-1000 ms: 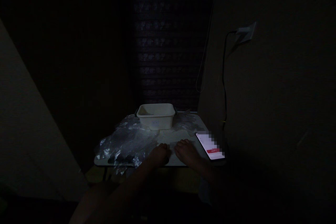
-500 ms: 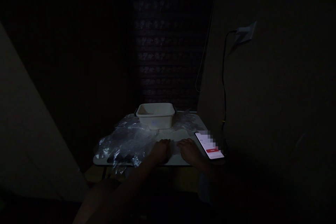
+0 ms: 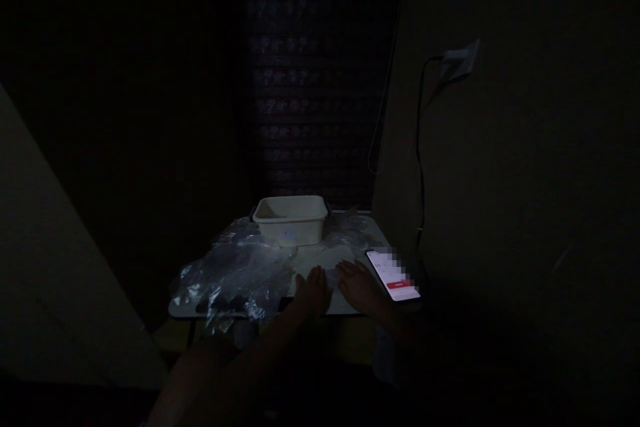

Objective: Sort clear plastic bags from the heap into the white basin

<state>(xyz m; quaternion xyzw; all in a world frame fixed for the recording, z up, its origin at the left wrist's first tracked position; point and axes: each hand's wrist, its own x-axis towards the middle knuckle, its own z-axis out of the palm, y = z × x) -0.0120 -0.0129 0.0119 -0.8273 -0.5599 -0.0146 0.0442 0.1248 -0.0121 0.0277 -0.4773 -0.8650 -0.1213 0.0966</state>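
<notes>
Okay, main change over the last second is in the fingers: both hands looked more curled in the earlier views, and now they're straighter and laid out lower over the pale sheet (image 3: 336,257) on the desk (image 3: 341,307). To me that reads as pressing or smoothing rather than pinching, though the light is poor. Whole view also sits slightly further left, likely just a head turn; tub (image 3: 291,232), plastic film (image 3: 243,270) and phone (image 3: 393,279) keep their places on the desk. Sheet is near the front edge, between the tub and the person, partly covered by the hands; its near side is hard to make out. Left hand (image 3: 313,291): mostly open, palm seemingly down, fingers pointing away from the body, forearm coming up from lower left. Right hand (image 3: 357,285): also open, fingers angled forward and inward toward the left one, forearm from lower right. Small gap between the two, sheet showing through it. Neither hand visibly grips anything; can't tell if a thin edge is caught under the fingertips. Film lies crumpled just left of the left hand, phone is lit just right of the right hand, tub stands behind, toward the blind (image 3: 285,107).
</notes>
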